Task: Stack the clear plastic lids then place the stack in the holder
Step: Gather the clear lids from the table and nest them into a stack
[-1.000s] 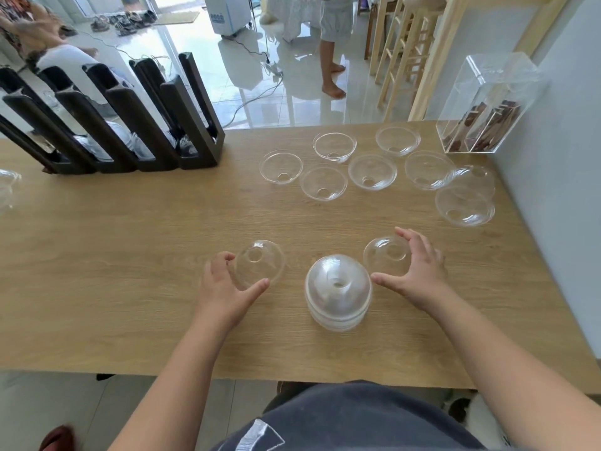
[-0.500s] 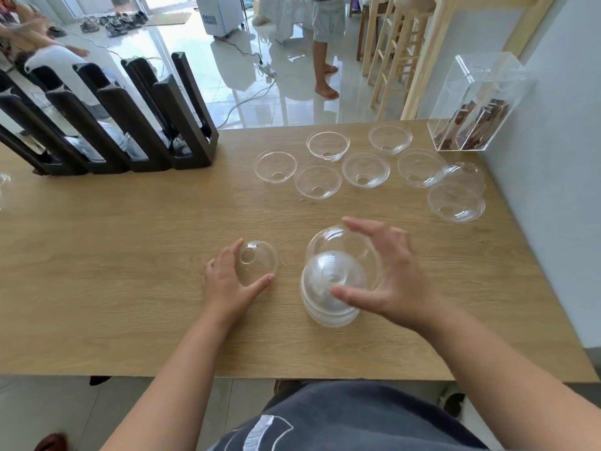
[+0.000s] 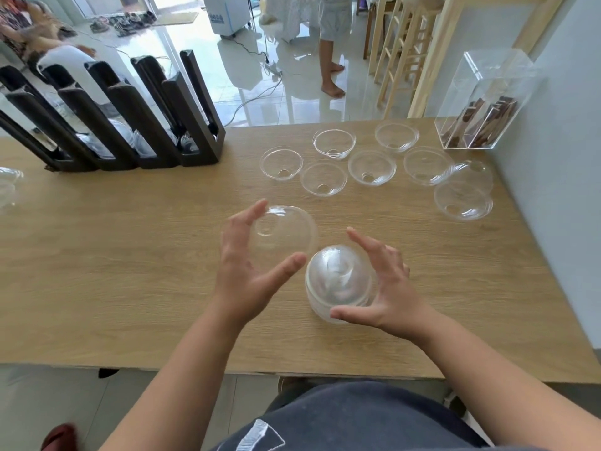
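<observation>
A stack of clear dome lids (image 3: 338,281) stands dome-up on the wooden table (image 3: 130,255) near its front middle. My right hand (image 3: 380,284) curves around the stack's right side with fingers spread, thumb at its front rim. My left hand (image 3: 247,271) holds a single clear dome lid (image 3: 283,232) lifted just left of and above the stack, its hole facing me. Several loose lids (image 3: 325,179) lie rim-up further back on the right. The dark slotted holder (image 3: 182,125) stands at the back left, with lids in its slots.
A clear acrylic box (image 3: 481,102) with brown packets stands at the back right by the wall. Another clear lid (image 3: 8,183) shows at the left edge. Beyond the table, a person stands barefoot on the tiled floor.
My right hand set its lid onto the stack and now cups the stack's side. My left hand lifted its lid off the table and moved it toward the stack.
</observation>
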`<state>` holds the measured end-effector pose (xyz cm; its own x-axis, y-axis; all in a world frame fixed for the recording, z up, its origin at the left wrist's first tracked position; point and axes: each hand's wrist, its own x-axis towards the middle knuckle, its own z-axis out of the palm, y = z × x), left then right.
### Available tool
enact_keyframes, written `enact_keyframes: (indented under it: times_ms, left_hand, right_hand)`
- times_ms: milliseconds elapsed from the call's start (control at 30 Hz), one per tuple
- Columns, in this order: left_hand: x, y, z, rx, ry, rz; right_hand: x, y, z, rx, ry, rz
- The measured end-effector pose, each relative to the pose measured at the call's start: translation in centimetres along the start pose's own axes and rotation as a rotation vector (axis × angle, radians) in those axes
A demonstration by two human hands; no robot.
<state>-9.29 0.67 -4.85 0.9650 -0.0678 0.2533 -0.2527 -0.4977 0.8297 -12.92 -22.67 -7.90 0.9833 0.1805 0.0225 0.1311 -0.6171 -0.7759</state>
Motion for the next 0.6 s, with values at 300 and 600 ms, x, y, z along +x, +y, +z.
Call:
enact_keyframes:
  times_ms: [300, 600]
  left_hand:
    - [-2.2, -0.4, 5.1, 0.138, -0.286, -0.002]
    - [-1.7, 0.3, 5.9, 0.231, -0.308, 0.055]
  right_hand:
    - [-1.3, 3.4, -3.5, 0.138, 0.197, 0.105]
    - [0.3, 6.9, -6.6, -0.102, 0.373, 0.143]
